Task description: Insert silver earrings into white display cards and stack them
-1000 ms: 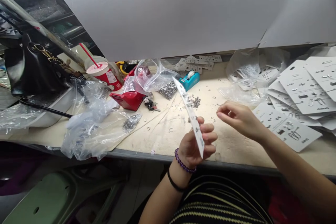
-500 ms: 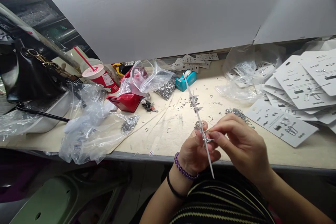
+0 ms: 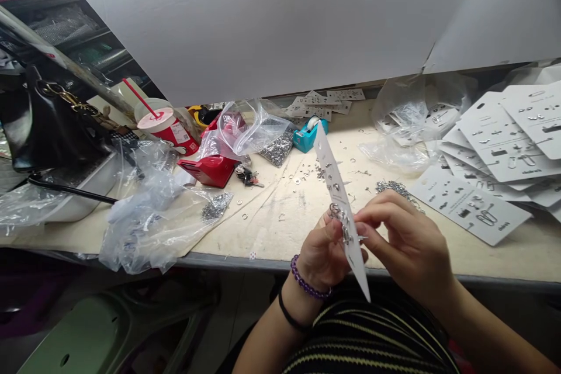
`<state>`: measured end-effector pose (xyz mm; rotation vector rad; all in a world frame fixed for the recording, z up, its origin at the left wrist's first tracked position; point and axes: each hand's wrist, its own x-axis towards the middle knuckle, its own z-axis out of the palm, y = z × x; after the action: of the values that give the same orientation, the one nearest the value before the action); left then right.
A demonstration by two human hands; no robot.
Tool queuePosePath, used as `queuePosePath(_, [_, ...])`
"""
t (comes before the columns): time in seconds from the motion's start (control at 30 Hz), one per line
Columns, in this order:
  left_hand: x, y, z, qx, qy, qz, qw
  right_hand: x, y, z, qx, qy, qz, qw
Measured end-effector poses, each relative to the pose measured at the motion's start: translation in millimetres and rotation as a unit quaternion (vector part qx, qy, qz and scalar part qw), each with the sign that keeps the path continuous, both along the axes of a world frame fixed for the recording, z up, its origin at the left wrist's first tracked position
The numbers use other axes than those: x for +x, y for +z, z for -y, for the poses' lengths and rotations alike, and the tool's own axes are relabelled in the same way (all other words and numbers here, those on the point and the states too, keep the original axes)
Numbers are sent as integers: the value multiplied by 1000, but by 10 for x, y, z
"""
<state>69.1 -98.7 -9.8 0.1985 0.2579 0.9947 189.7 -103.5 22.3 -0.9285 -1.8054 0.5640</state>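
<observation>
A white earring card (image 3: 338, 196) stands tilted nearly on edge above the table's front edge, with several small silver earrings on the face turned left. My left hand (image 3: 326, 245) grips it by its lower half, thumb on the earring side. Behind the card, my right hand (image 3: 405, 239) has thumb and forefinger pinched together close to its back, by a small metal post (image 3: 363, 238). What those fingertips hold, if anything, is too small to make out. Past my right hand lies a pile of small silver pieces (image 3: 394, 188).
Stacked earring cards (image 3: 495, 146) cover the right side. Behind the hands are a teal tape dispenser (image 3: 310, 135) and a zip bag of metal bits (image 3: 278, 149). Leftward sit a red dispenser (image 3: 213, 170), a red drink cup (image 3: 169, 131) and crumpled plastic bags (image 3: 144, 216). Loose rings and studs dot the table.
The earring card has turned from almost edge-on, so more of its earring face shows, and its lower end has shifted right. Both hands stay in about the same place.
</observation>
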Motion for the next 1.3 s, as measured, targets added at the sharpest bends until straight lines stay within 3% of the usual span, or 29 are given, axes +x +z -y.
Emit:
queuePosePath(0.1, [16,10,-1,3,11,-17,1000,15,14,4,31,2,32,999])
queuePosePath(0.2, [30,-6,-4,14,-17,-10,1000,25,26,0,20,11,32,999])
queuePosePath(0.33, [21,-46,-20,51,-24,-18,998,76,61,-27,-22,38,33,998])
queuePosePath(0.47, [-11,-99,-38,111,-23,-95,989,172,75,-54,-91,74,48,992])
queuePosePath(0.6, [-23,-126,-37,136,-48,-140,980,267,35,-38,-142,73,29,987])
queuePosePath(0.77, [-29,-132,-31,181,-100,-146,968,326,-17,16,-179,122,-22,976])
queuePosePath(0.97, [-10,-162,-12,162,-107,-83,977,294,-49,52,-211,62,-55,974])
queuePosePath(1.17, [15,-202,-36,142,-83,-45,985,260,-63,55,-176,104,-51,977])
queuePosePath(1.3, [22,-223,-54,142,-81,-56,985,228,-88,59,-174,66,-29,982])
